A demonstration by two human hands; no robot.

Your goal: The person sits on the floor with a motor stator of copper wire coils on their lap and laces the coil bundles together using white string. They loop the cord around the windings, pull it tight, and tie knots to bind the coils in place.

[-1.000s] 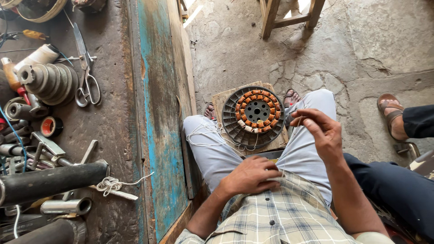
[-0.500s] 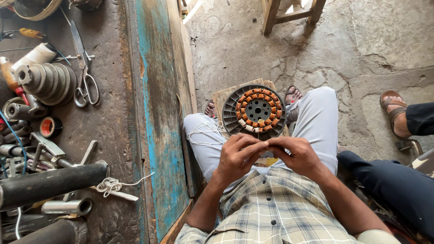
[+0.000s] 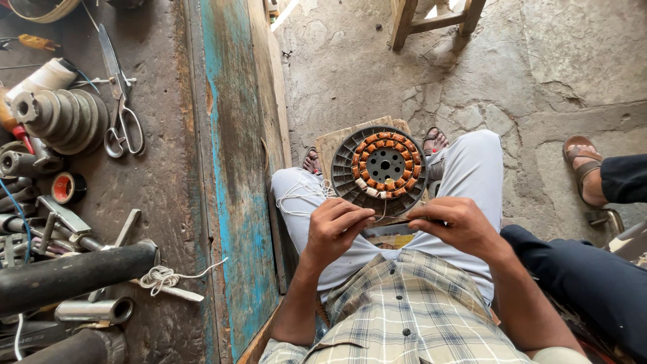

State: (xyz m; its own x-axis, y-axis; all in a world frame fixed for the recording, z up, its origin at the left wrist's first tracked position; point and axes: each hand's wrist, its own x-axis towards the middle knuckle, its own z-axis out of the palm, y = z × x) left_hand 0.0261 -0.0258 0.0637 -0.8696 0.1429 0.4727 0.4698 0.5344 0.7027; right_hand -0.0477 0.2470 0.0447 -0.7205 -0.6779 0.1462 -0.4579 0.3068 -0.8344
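The person sits with knees apart, and a round motor stator (image 3: 385, 164) with a ring of copper windings rests on a wooden board (image 3: 335, 143) between the legs, just beyond both hands. The left hand (image 3: 335, 229) is held over the lap with its fingers curled and pressed together, pinching a thin white thread (image 3: 297, 195) that loops loosely across the left thigh. The right hand (image 3: 455, 224) sits opposite, its fingertips likewise pressed together toward the left hand; whether it grips the same thread cannot be told. The two hands are near each other but apart. To the left, a worn workbench (image 3: 229, 168) with blue paint carries scissors (image 3: 121, 101), a stepped pulley (image 3: 60, 118), a red tape roll (image 3: 65, 188) and a black pipe (image 3: 71, 273). Another person's sandalled foot (image 3: 585, 168) rests on the concrete floor at the right.
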